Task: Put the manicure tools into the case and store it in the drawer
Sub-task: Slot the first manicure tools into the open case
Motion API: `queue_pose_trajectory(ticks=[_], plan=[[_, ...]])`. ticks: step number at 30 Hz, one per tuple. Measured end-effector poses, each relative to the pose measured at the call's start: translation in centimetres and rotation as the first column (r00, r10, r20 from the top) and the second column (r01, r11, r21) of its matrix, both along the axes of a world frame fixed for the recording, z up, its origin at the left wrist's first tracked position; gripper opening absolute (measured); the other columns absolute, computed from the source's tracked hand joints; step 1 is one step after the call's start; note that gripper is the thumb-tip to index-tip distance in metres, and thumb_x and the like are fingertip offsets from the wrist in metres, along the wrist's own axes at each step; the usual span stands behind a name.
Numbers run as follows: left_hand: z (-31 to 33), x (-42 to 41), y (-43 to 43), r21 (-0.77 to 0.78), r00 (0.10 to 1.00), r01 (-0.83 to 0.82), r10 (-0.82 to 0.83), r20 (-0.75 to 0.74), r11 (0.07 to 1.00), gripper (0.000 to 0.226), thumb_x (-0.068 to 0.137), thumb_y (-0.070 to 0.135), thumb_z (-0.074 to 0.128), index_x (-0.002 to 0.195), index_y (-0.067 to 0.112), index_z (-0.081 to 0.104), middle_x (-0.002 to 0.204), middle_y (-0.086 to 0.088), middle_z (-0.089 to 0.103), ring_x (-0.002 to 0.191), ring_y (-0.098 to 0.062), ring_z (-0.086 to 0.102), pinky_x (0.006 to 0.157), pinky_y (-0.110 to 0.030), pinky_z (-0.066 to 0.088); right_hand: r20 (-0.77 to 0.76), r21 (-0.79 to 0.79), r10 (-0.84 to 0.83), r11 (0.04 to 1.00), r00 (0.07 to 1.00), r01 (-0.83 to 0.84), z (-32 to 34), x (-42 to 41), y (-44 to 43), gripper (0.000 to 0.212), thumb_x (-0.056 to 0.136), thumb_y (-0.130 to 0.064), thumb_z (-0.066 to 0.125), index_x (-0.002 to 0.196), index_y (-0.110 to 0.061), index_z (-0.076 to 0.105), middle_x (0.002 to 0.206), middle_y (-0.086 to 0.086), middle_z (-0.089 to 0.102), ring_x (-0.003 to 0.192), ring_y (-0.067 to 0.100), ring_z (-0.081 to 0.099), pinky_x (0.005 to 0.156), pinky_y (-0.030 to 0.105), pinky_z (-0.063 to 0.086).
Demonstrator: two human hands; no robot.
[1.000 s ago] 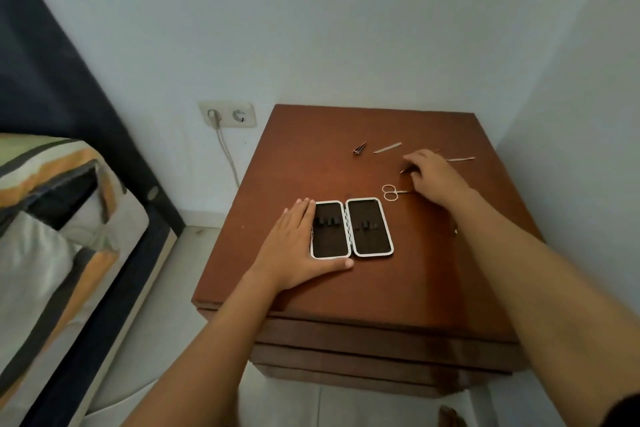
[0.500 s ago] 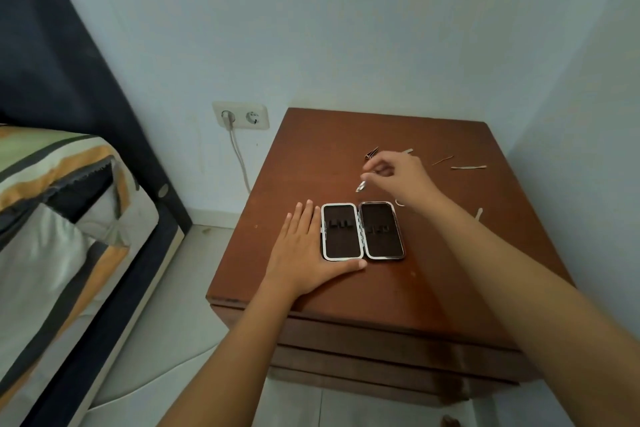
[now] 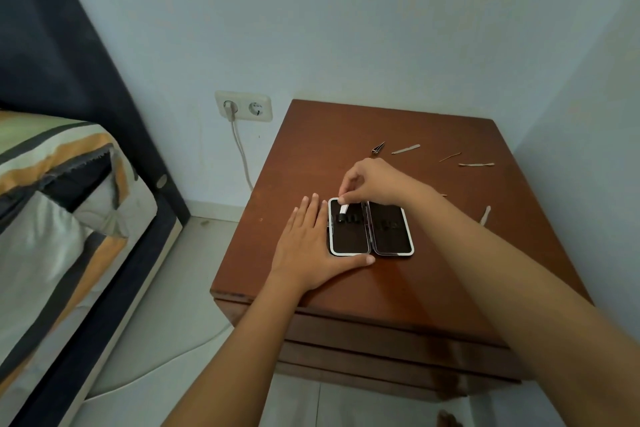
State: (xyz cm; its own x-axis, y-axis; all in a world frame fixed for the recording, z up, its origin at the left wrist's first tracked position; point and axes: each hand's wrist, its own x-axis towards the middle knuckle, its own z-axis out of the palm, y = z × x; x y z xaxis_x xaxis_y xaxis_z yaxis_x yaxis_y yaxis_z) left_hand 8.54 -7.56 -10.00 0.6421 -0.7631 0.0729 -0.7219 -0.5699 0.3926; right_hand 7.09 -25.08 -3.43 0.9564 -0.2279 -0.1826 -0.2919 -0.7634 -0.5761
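Note:
An open manicure case [image 3: 391,239] with a white rim and dark lining lies flat on the brown nightstand [image 3: 346,135]. My left hand [image 3: 308,246] rests flat beside its left half, thumb along the front edge. My right hand [image 3: 370,184] pinches a small silver tool [image 3: 344,209] whose tip sits in a loop in the left half. Loose tools lie behind: tweezers [image 3: 378,148], a nail file [image 3: 406,149], a thin stick [image 3: 449,157], a flat pusher [image 3: 476,164], and another piece [image 3: 485,214] at the right.
Closed drawer fronts [image 3: 381,340] run along the nightstand's front. A wall socket [image 3: 243,106] with a plugged white cable is at the left. A bed with striped bedding [image 3: 52,218] and a dark frame stands to the left. Walls close the back and right.
My right hand has carried the small silver tool from the back of the nightstand to the case's left half. The left hand has stayed at the case.

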Motion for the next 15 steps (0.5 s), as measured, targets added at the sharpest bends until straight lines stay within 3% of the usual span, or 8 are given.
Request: queue_pose_trajectory(ticks=[6, 9, 12, 15], plan=[[-0.1, 0.1, 0.1, -0.012, 1.000, 0.011, -0.011, -0.001, 1.000, 0.122, 0.059, 0.091, 0.039, 0.151, 0.019, 0.002, 0.160, -0.003, -0.001, 0.145, -0.015, -0.009, 0.114, -0.031, -0.007, 0.047, -0.041, 0.075, 0.996, 0.996, -0.074, -0.4, -0.5, 0.1, 0.008, 0.079, -0.016, 0.070, 0.083, -0.020, 0.074, 0.079, -0.003, 0.070, 0.074, 0.005, 0.061, 0.074, 0.019, 0.049], [-0.4, 0.2, 0.0, -0.026, 1.000, 0.005, -0.005, 0.012, 1.000, 0.125, 0.056, 0.093, 0.036, 0.151, 0.018, 0.006, 0.160, -0.003, 0.000, 0.145, -0.015, -0.008, 0.115, -0.031, -0.006, 0.226, -0.031, -0.117, 0.991, 0.967, 0.127, -0.4, -0.1, -1.8, 0.014, 0.083, -0.010, 0.060, 0.089, -0.015, 0.072, 0.088, 0.001, 0.068, 0.079, 0.011, 0.058, 0.083, 0.023, 0.043], [-0.7, 0.4, 0.0, -0.039, 1.000, 0.002, -0.001, 0.031, 0.999, 0.126, 0.054, 0.094, 0.034, 0.151, 0.017, 0.007, 0.160, -0.003, 0.001, 0.145, -0.015, -0.008, 0.115, -0.031, -0.006, 0.271, -0.181, -0.220, 0.944, 0.937, 0.275, -1.6, 1.4, -5.1, 0.032, 0.084, -0.001, 0.049, 0.109, -0.012, 0.066, 0.113, 0.009, 0.061, 0.106, 0.022, 0.053, 0.098, 0.031, 0.038], [-0.7, 0.5, 0.0, -0.047, 0.999, -0.002, 0.004, 0.033, 0.999, 0.128, 0.052, 0.094, 0.033, 0.151, 0.018, 0.006, 0.160, -0.002, 0.000, 0.145, -0.014, -0.008, 0.114, -0.030, -0.007, 0.210, -0.298, -0.222, 0.913, 0.952, 0.278, -2.9, 2.9, -7.5, 0.050, 0.079, 0.008, 0.043, 0.123, -0.012, 0.058, 0.133, 0.011, 0.050, 0.125, 0.031, 0.042, 0.107, 0.042, 0.036]])
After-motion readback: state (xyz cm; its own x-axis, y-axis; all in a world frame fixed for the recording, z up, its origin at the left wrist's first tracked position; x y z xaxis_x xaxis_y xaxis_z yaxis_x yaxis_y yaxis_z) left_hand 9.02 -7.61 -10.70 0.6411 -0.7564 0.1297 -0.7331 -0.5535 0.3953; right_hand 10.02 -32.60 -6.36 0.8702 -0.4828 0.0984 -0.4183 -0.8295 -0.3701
